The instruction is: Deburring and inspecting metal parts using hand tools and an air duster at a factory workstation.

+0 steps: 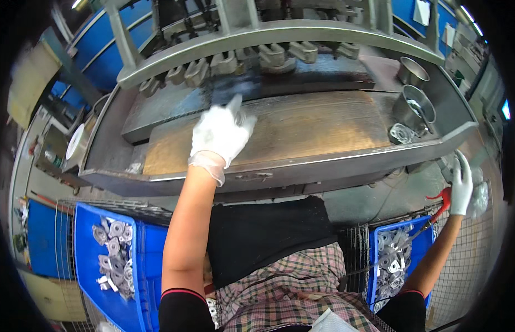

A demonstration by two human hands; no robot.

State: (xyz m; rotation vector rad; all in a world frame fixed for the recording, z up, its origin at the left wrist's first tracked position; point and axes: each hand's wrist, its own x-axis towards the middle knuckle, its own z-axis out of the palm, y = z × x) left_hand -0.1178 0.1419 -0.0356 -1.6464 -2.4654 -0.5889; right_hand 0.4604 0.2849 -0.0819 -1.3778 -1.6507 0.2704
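Observation:
Over the worn wooden board in the metal trough, my left hand is smeared by motion. It wears a white glove, and its fingers are closed round a small grey metal part, blurred too. Far out to the right, my right hand, in a white glove, has its fingers stretched out. Right beside its palm is the red handle of a tool with a thin metal nozzle. A silvery, see-through shape shows on the hand's other side; I cannot make out what it is.
Metal fixtures line the trough's far side below a crossbar. Two metal cups stand at its right end, near a loose grey casting. Blue bins with several grey castings flank my lap.

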